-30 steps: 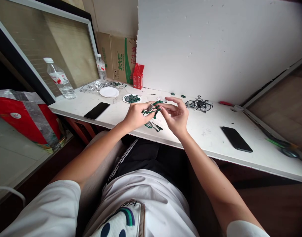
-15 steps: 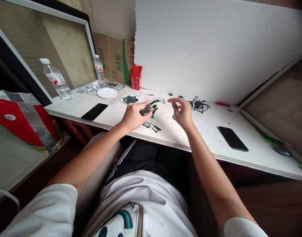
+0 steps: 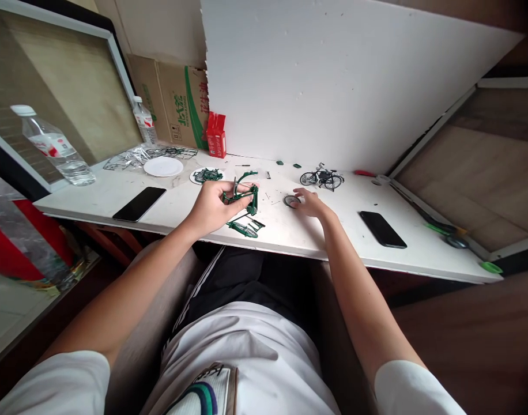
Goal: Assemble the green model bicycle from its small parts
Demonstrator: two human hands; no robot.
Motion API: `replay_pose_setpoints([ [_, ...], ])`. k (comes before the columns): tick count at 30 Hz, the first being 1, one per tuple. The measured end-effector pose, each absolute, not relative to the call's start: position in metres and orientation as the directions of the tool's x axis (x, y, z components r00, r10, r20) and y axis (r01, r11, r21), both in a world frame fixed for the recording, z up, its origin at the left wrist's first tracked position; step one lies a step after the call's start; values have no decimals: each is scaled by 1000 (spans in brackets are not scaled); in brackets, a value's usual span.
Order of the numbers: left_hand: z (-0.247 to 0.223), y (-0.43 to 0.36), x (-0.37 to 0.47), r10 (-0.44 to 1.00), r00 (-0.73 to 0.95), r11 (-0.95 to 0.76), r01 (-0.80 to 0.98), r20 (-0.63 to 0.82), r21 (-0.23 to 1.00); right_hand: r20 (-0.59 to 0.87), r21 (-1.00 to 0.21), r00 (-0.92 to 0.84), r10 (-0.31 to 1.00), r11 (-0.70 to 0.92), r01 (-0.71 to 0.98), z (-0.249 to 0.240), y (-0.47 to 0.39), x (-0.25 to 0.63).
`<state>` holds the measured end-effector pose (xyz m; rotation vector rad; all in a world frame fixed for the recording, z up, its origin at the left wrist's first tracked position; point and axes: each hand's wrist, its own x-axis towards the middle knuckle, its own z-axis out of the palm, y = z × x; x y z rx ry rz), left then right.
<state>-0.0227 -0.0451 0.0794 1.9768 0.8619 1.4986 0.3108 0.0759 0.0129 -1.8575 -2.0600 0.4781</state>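
Note:
My left hand (image 3: 212,203) is closed around a green model bicycle frame (image 3: 252,202), which it holds above the table. A curved green mudguard-like piece rises from the frame beyond my fingers. My right hand (image 3: 309,204) is at the right edge of a small spoked wheel (image 3: 291,200) lying on the table; its fingers are apart, with the fingertips at the rim. Below my left hand lie another green-rimmed wheel (image 3: 243,229) and a small forked part (image 3: 256,223). A black model bicycle (image 3: 321,177) stands upright beyond my right hand.
Green parts fill a white plate (image 3: 192,176); another white plate (image 3: 163,166) is beside it. Phones lie left (image 3: 139,204) and right (image 3: 383,229). Water bottles (image 3: 59,147), a red box (image 3: 216,135) and a carton (image 3: 173,104) stand behind. Tiny pieces are scattered mid-table.
My right hand has lowered to the wheel on the table. My left hand still holds the green frame, now turned so more of it shows. The view has swung to the right.

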Motion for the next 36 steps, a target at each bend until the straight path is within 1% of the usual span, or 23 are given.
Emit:
replay_pose_setpoints([
  [4,79,-47,-21,740,181,-673,173,648,719,79,-503,-91,993,119,856,9,81,313],
  [7,79,-48,-21,748,142,-664,182,648,726,129,-553,-80,989,138,822,8,85,315],
  [11,76,-46,-21,764,45,-639,197,644,744,142,-554,-50,989,122,823,13,85,314],
  [14,75,-43,-22,758,27,-643,206,652,738,168,-556,-81,983,162,816,20,81,311],
  [17,74,-43,-22,737,31,-661,240,675,711,235,-614,-65,970,200,763,31,76,306],
  [19,72,-42,-22,703,29,-688,281,711,669,302,-666,-49,952,247,704,39,73,300],
  [21,68,-41,-23,658,38,-721,321,752,614,383,-711,-62,922,337,617,48,68,292],
  [24,63,-39,-24,599,61,-755,375,799,538,489,-772,-108,866,487,409,63,58,277],
  [25,62,-39,-24,584,66,-761,390,809,518,520,-773,-123,845,527,354,68,53,271],
  [28,63,-39,-25,548,87,-778,420,832,468,603,-738,-156,782,621,264,84,34,255],
  [32,68,-41,-25,515,102,-789,445,851,424,628,-753,-210,749,654,79,104,4,238],
  [36,69,-41,-25,508,111,-795,441,854,415,630,-754,-271,728,657,15,116,-19,226],
])
